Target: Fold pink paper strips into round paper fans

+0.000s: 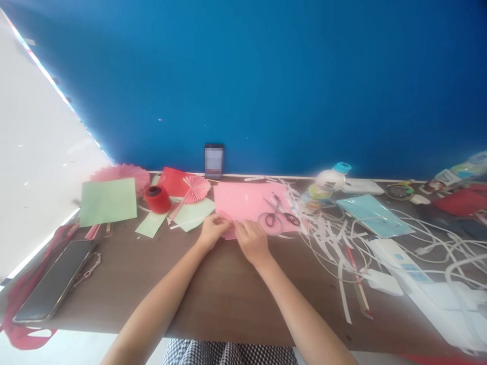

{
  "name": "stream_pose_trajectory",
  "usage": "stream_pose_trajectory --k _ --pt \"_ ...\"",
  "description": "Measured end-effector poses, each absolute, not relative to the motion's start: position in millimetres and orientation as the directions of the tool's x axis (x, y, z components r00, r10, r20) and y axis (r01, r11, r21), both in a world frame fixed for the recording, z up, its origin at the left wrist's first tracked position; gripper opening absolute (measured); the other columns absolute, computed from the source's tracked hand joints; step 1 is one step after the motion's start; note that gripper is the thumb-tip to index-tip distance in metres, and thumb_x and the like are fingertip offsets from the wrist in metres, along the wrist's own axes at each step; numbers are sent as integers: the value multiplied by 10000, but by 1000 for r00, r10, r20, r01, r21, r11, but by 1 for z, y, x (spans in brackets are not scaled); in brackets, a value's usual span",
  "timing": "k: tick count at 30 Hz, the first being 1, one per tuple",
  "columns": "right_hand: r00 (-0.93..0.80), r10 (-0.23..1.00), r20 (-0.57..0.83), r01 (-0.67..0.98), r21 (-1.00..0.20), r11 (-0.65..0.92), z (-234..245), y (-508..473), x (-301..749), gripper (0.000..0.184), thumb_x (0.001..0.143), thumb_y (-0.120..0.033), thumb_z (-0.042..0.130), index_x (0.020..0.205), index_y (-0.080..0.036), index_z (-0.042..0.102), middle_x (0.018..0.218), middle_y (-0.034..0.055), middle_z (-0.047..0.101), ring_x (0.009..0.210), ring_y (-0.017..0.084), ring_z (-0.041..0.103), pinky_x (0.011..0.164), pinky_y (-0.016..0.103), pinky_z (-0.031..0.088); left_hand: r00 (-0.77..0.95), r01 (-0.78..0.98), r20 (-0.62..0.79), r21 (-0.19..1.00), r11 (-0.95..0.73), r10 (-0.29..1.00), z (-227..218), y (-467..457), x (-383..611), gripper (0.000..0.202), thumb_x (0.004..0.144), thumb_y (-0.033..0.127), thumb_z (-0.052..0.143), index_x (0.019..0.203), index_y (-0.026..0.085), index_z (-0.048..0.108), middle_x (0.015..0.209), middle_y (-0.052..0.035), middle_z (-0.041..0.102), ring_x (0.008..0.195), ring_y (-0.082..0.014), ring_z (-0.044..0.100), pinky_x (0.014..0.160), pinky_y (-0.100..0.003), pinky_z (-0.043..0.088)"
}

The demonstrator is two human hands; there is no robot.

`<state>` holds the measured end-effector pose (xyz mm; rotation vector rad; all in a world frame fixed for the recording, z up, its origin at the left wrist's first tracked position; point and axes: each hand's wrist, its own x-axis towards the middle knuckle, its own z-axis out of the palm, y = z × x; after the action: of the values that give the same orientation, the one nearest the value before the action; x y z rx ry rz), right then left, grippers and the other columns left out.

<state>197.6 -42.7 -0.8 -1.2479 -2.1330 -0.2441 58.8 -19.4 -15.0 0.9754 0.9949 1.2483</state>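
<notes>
Both hands meet at the near left edge of a stack of pink paper (247, 197). My left hand (212, 234) is closed, thumb and fingertips pinched on a small bit of pink paper that mostly hides behind the fingers. Close beside it, my right hand (252, 242) has its fingers bent and pressed together on the same pink paper. Scissors with dark handles (277, 209) lie on the pink stack, right of my hands. To the left are a small pleated pink paper fan (197, 188), pale green paper (193, 213) and a red spool (158, 200).
A phone (214, 161) leans against the blue wall; another phone (57, 279) lies at the left. Green card (108, 202) rests against a larger pink fan (133, 175). On the right are white paper strips (327, 235), a glue bottle (329, 182), cables and a power strip (403, 268).
</notes>
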Motion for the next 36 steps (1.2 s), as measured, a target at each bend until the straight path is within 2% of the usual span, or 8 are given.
stream_pose_trajectory --k 4,9,12,20,25,28,32,36 --pt "-331 707 624 836 -153 527 -3 -45 192 302 862 -174 326 965 -146 608 671 83 548 651 175 515 612 296 392 45 -327 -105 938 114 993 -13 -19 58 238 533 284 718 639 108 597 577 -34 630 593 -175 618 669 -351 512" --pt "-291 744 601 772 -312 554 -5 -44 198 342 854 -155 319 1067 -203 582 729 57 568 656 140 545 604 239 432 94 -397 -128 905 155 987 -5 -19 57 212 535 251 712 661 107 620 596 -35 636 612 -190 630 694 -363 510" --pt "-284 747 601 696 -407 591 -5 -43 203 351 853 -150 326 1090 -227 573 777 51 579 688 131 560 643 236 456 124 -411 -115 898 156 986 -1 -19 54 207 585 279 677 701 115 630 656 -47 653 605 -191 636 670 -353 515" --pt "-221 809 545 553 -613 564 3 -44 201 318 832 -208 410 1109 -267 554 913 46 600 821 153 574 725 274 477 230 -256 -77 957 136 970 0 -17 45 322 644 383 638 812 108 642 693 -83 671 642 -199 641 654 -333 525" --pt "-234 854 466 629 -597 498 10 -44 205 300 840 -204 383 1077 -257 561 944 43 613 856 171 568 720 282 462 295 -256 -52 958 131 954 2 -18 45 320 655 378 634 823 106 637 739 -100 677 720 -215 644 730 -361 509" --pt "-228 871 436 663 -585 467 10 -42 209 262 838 -207 379 1014 -226 572 932 45 611 833 175 565 681 277 453 319 -231 -60 963 139 946 3 -20 47 326 647 384 640 817 106 641 756 -111 678 734 -230 645 715 -372 509" --pt "-188 874 447 660 -602 450 7 -40 209 211 839 -278 409 891 -208 600 832 44 607 744 164 560 640 263 437 382 -193 -63 970 146 922 4 -23 50 334 641 380 644 836 109 659 775 -113 679 737 -243 645 690 -366 510" --pt "-176 867 466 621 -632 465 6 -39 209 208 839 -272 426 811 -218 625 782 26 605 723 145 560 652 252 429 406 -182 -67 971 153 912 5 -23 50 305 646 356 642 823 109 664 775 -111 681 754 -247 644 713 -367 503"
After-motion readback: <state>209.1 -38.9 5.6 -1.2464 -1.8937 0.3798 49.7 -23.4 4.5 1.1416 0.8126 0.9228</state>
